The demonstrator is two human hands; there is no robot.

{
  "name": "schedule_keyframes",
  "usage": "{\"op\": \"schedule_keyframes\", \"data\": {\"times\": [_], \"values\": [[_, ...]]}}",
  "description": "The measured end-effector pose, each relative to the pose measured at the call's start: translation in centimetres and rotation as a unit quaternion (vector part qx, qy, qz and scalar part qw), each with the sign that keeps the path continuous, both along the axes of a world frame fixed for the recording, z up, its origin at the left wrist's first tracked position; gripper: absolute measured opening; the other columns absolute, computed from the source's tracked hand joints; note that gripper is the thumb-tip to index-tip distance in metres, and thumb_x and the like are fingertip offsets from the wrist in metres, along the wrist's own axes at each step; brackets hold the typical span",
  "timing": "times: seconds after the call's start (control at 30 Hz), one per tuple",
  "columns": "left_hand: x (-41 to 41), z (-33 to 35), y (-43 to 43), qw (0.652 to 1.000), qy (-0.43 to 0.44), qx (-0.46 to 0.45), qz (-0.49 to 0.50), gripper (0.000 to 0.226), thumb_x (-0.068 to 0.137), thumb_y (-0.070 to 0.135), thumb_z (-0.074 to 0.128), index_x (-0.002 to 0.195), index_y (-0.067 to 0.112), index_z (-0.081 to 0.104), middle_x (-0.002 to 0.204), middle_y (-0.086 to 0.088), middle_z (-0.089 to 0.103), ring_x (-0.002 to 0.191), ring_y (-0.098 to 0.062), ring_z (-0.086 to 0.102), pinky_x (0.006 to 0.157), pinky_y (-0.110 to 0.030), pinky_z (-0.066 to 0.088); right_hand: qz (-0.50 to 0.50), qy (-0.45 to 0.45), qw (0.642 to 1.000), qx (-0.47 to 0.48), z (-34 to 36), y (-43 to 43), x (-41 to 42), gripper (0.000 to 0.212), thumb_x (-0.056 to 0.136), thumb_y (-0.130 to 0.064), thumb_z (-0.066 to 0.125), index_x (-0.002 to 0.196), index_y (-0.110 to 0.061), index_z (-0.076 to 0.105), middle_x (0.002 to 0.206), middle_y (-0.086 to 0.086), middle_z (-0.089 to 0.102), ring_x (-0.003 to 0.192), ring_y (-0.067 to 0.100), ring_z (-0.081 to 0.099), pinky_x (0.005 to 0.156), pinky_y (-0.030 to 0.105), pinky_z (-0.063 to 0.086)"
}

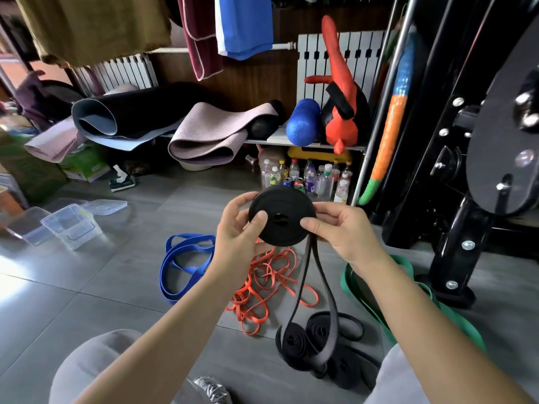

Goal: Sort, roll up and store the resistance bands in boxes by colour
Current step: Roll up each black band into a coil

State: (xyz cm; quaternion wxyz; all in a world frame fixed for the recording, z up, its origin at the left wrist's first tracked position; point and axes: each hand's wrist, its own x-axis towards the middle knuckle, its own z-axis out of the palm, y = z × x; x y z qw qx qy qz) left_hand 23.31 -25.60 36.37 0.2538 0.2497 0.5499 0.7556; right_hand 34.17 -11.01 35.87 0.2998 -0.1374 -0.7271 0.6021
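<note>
Flat black rubber resistance band, wound into a disc-shaped coil, is held up mid-scene. Left hand and right hand both clamp it, thumbs pressed on the near face and fingers curled behind the rim. Its loose tail hangs to the grey tiled floor by the rolled black bands. Judged light, soft, springy and grippy, so likely to unwind if released. Best pinched across both faces, with the outer lap pinned. Clear plastic boxes sit far left.
</note>
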Motion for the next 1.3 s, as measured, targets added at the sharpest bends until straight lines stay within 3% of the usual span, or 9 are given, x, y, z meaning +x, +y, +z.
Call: {"op": "schedule_keyframes", "data": {"times": [0.1, 0.23, 0.3, 0.37, 0.67, 0.83, 0.97, 1.1, 1.3], "values": [[-0.7, 0.3, -0.1, 0.977, 0.171, -0.122, 0.023, 0.029, 0.089, 0.009, 0.060, 0.109, 0.025, 0.049, 0.114, -0.001, 0.060, 0.100, -0.015, 0.064, 0.074, -0.034, 0.058, 0.015, -0.022, 1.000, 0.003, 0.1, 0.2, 0.4, 0.030, 0.076, 0.001, 0.071, 0.087, -0.027, 0.067, 0.077, -0.017, 0.072, 0.081, 0.002, 0.069, 0.070, 0.014, 0.052], [-2.3, 1.1, -1.0, 0.825, 0.518, -0.227, -0.004, 0.064, 0.081, 0.021, 0.070, 0.132, 0.041, 0.038, 0.126, 0.010, 0.044, 0.101, -0.002, 0.053, 0.077, -0.024, 0.051, 0.029, -0.086, 0.994, 0.064, -0.1, 0.2, 0.5, 0.031, 0.076, -0.004, 0.074, 0.093, -0.028, 0.069, 0.087, -0.013, 0.072, 0.087, 0.004, 0.068, 0.082, 0.022, 0.054], [-2.3, 1.5, -1.0, 0.733, 0.614, -0.282, -0.073, 0.067, 0.085, 0.024, 0.065, 0.140, 0.044, 0.032, 0.130, 0.009, 0.043, 0.104, -0.008, 0.052, 0.080, -0.028, 0.048, 0.041, -0.116, 0.988, 0.097, -0.1, -0.1, 0.2, 0.030, 0.075, -0.006, 0.075, 0.100, -0.022, 0.070, 0.090, -0.011, 0.071, 0.088, 0.005, 0.068, 0.084, 0.023, 0.053], [-2.3, 1.7, -0.8, 0.698, 0.632, -0.320, -0.108, 0.060, 0.089, 0.023, 0.059, 0.140, 0.043, 0.034, 0.123, 0.007, 0.049, 0.104, -0.015, 0.054, 0.081, -0.030, 0.048, 0.040, -0.117, 0.986, 0.111, -0.1, -0.3, 0.0, 0.034, 0.074, -0.006, 0.076, 0.105, -0.018, 0.070, 0.090, -0.011, 0.070, 0.087, 0.003, 0.067, 0.084, 0.022, 0.053], [-1.7, 0.7, -0.7, 0.890, 0.413, -0.195, 0.000, 0.061, 0.085, 0.009, 0.065, 0.114, 0.058, 0.044, 0.110, 0.012, 0.058, 0.103, -0.008, 0.055, 0.087, -0.025, 0.050, 0.016, -0.047, 0.998, 0.043, 0.4, -0.2, 0.0, 0.037, 0.074, -0.005, 0.074, 0.100, -0.030, 0.066, 0.090, -0.018, 0.069, 0.087, -0.005, 0.066, 0.078, 0.013, 0.051], [-0.2, 0.9, 0.0, 0.973, 0.218, -0.049, 0.050, 0.051, 0.083, -0.003, 0.064, 0.114, 0.037, 0.054, 0.110, 0.012, 0.063, 0.098, 0.005, 0.061, 0.078, -0.014, 0.051, 0.000, 0.010, 0.998, -0.067, -0.6, -0.7, 0.4, 0.036, 0.076, 0.005, 0.068, 0.107, -0.012, 0.066, 0.080, -0.017, 0.072, 0.082, -0.002, 0.068, 0.070, 0.011, 0.050], [1.5, 0.3, 0.1, 0.995, 0.099, -0.008, 0.027, 0.045, 0.085, 0.002, 0.064, 0.111, 0.038, 0.054, 0.114, -0.003, 0.063, 0.102, -0.018, 0.065, 0.074, -0.040, 0.058, -0.044, 0.043, 0.992, -0.114, -1.1, -0.9, 0.5, 0.031, 0.076, 0.001, 0.069, 0.095, -0.024, 0.069, 0.086, -0.009, 0.074, 0.089, 0.011, 0.069, 0.076, 0.021, 0.055], [1.2, 0.5, -0.1, 0.982, 0.164, -0.095, -0.009, 0.041, 0.087, 0.008, 0.063, 0.114, 0.032, 0.044, 0.115, 0.006, 0.055, 0.095, -0.005, 0.063, 0.066, -0.018, 0.054, -0.019, 0.012, 0.993, -0.113, -0.5, -0.2, 1.1, 0.029, 0.076, 0.004, 0.067, 0.096, -0.017, 0.068, 0.079, -0.009, 0.074, 0.080, 0.006, 0.070, 0.070, 0.018, 0.055], [-1.5, 2.1, -0.6, 0.773, 0.569, -0.276, -0.043, 0.074, 0.082, 0.024, 0.069, 0.143, 0.039, 0.030, 0.140, 0.006, 0.030, 0.120, -0.015, 0.045, 0.091, -0.036, 0.048, 0.023, -0.051, 0.998, -0.038, 0.3, 0.5, 1.5, 0.033, 0.074, 0.003, 0.071, 0.099, -0.019, 0.069, 0.093, -0.005, 0.073, 0.091, 0.008, 0.069, 0.082, 0.022, 0.055]]}}
